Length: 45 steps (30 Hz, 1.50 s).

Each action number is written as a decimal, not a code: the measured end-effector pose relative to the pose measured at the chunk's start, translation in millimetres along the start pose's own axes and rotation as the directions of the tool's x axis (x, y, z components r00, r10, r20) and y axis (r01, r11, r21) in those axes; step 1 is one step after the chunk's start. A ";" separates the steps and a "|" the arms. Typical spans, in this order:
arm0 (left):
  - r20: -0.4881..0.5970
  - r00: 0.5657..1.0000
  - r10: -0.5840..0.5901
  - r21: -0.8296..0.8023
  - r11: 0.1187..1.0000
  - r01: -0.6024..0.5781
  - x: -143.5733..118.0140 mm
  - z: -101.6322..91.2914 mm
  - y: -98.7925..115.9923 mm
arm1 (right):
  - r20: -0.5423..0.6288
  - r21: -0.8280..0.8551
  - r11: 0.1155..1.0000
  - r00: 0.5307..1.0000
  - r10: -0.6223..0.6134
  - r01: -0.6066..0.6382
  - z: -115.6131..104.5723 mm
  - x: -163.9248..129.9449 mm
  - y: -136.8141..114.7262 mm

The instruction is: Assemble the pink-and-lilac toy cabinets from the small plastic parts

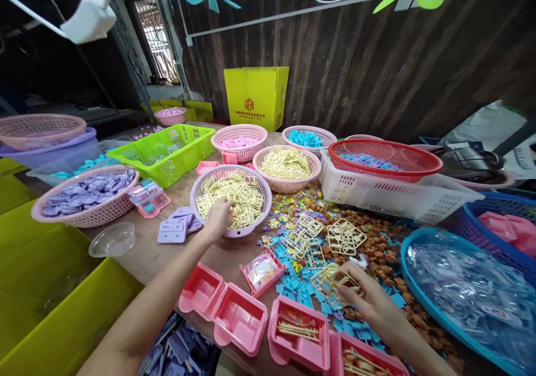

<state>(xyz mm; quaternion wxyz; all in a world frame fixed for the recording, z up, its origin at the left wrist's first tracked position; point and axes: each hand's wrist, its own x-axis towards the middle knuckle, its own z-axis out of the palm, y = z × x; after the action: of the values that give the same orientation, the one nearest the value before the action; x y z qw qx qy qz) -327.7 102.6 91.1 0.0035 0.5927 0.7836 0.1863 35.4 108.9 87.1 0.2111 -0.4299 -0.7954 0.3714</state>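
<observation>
- Left hand (pixel 218 217) reaching into far lilac basket (pixel 196 189), fingers curled around cream plastic frames (pixel 240 197).
- Right hand (pixel 371 303) near right, fingers pinching one cream frame (pixel 329 281) above blue pieces (pixel 299 289).
- Open pink cases (pixel 240 317) along near edge.

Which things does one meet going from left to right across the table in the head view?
Pink basket of purple pieces → left hand in basket of yellow frames → right hand holding a yellow frame → blue basket of clear bags.
</observation>
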 end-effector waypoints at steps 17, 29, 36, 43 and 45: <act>-0.001 0.966 0.259 -0.039 0.965 -0.258 146.0 42.4 108.5 | -0.173 0.044 0.940 0.924 0.340 -0.338 9.4 -23.3 33.0; 0.244 0.959 0.142 0.036 0.987 -0.155 206.8 82.6 142.3 | -0.149 0.069 0.910 0.898 0.414 -0.408 -2.0 -30.1 54.2; 0.245 0.959 0.146 -0.098 0.987 -0.125 217.6 84.1 131.6 | -0.269 0.142 0.908 0.867 0.419 -0.394 7.9 -32.9 55.1; 0.032 0.998 0.051 -0.418 0.908 -0.033 225.7 63.8 116.0 | -0.204 0.165 0.902 0.881 0.427 -0.399 3.1 -35.9 65.1; -0.007 1.000 -0.004 -0.532 0.847 0.000 224.5 55.3 112.5 | -0.189 0.158 0.901 0.884 0.428 -0.403 1.2 -35.6 67.3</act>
<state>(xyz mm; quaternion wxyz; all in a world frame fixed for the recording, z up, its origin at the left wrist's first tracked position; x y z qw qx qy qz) -277.6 352.9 121.3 0.1646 0.5669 0.7021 0.3982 89.3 102.4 33.7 0.2371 -0.6160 -0.6338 0.4033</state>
